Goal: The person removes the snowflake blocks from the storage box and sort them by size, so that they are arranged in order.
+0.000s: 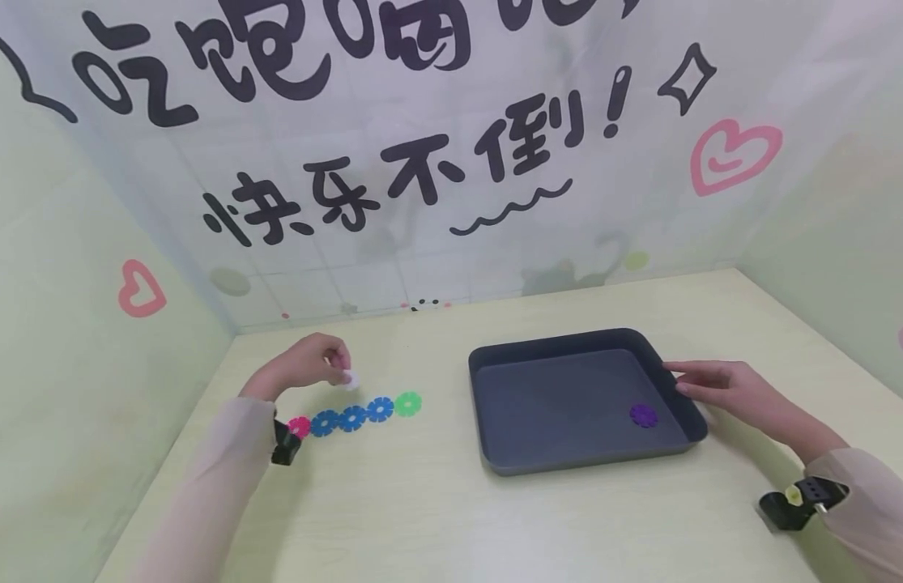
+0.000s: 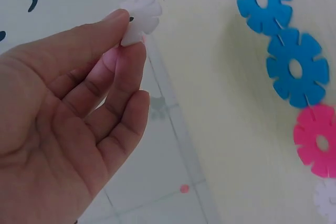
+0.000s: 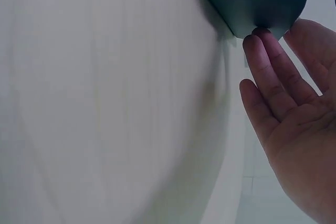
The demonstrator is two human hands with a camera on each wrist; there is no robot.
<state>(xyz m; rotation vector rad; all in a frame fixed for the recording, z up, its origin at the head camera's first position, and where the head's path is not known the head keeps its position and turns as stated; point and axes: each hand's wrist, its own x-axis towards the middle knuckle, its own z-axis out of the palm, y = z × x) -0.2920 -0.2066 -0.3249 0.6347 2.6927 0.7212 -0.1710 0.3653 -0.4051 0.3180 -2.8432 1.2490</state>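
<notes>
My left hand (image 1: pixel 310 362) holds a white snowflake disc (image 2: pixel 143 17) between thumb and fingertips, raised above the table. Below it lies a row of linked snowflake discs: a pink disc (image 1: pixel 300 427), three blue discs (image 1: pixel 352 418) and a green disc (image 1: pixel 408 404). Past the pink one, the left wrist view shows another white disc (image 2: pixel 326 200), cut off by the frame edge. At the right, my right hand (image 1: pixel 735 393) touches the right wall of a dark grey tray (image 1: pixel 553 405) with its fingers extended. Inside that tray lies a purple disc (image 1: pixel 644 415).
The light wooden table (image 1: pixel 422 518) carries the tray and the discs. A printed wall sheet (image 1: pixel 422 235) with black lettering stands behind, and side panels (image 1: pixel 845 210) close in left and right. Each wrist wears a black camera mount (image 1: pixel 794 504).
</notes>
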